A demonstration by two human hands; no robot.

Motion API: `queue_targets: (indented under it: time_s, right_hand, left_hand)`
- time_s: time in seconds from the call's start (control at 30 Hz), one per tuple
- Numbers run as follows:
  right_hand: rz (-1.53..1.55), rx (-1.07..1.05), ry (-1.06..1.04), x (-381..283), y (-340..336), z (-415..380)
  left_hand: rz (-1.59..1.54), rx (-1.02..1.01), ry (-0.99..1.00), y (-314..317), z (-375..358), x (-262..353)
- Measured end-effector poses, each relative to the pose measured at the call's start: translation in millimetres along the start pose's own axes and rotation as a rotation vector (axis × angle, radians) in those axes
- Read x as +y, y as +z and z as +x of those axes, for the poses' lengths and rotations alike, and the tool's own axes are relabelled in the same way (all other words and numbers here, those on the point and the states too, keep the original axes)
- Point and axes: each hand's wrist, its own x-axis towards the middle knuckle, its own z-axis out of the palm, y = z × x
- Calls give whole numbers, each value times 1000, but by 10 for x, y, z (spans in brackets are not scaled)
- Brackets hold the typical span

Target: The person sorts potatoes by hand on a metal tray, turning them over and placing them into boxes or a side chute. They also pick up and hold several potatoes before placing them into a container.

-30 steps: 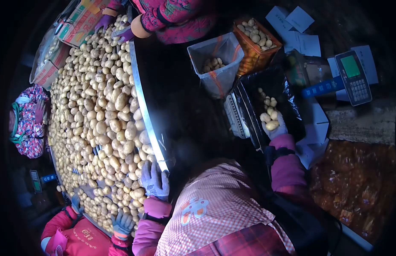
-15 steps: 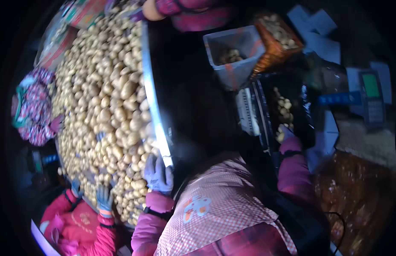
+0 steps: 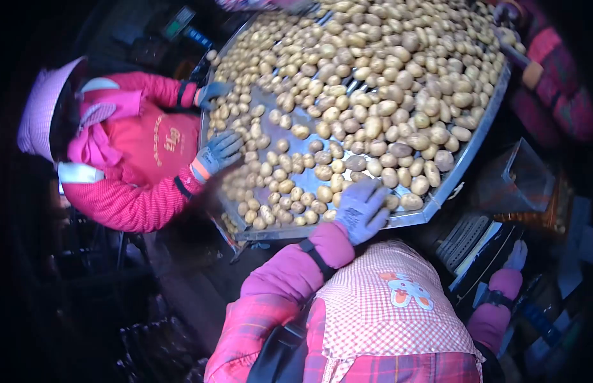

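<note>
My left hand [image 3: 362, 210], in a pale purple glove, rests with its fingers spread on the near edge of a metal table [image 3: 408, 219], touching potatoes. Many small potatoes [image 3: 296, 179] lie spread over the tabletop around and beyond it. At the lower right my right hand [image 3: 517, 255], also gloved, reaches out over a dark tray or bag [image 3: 488, 262] beside the table. Its fingers look stretched out, and no object shows in them.
Across the left corner, a co-worker in pink [image 3: 150, 140] has gloved hands on the potatoes. Another person's sleeve [image 3: 558, 83] is at the upper right. A clear plastic bin [image 3: 517, 179] and an orange basket [image 3: 560, 214] stand right of the table.
The view has turned, so the table now lies ahead instead of to the left. My right hand, earlier at small potatoes in the dark tray, now shows no potato. My left hand remains at the table edge.
</note>
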Motion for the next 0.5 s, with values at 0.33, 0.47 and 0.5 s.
queue_targets:
  time_s: [0.33,0.47,0.5]
  right_hand:
    - [-367,-109,-1038,-2471,1986,-1747]
    - [-327,-220,-1196,-2889,2322,-2373]
    - [-466,-176,-1198,-2878,2354,-2437]
  left_hand:
    - [236,44,-451,-793,-1343,-860]
    - [237,85,-610,-885,-1330,-1243]
    - [324,194,-506,-863,-1356,-1296]
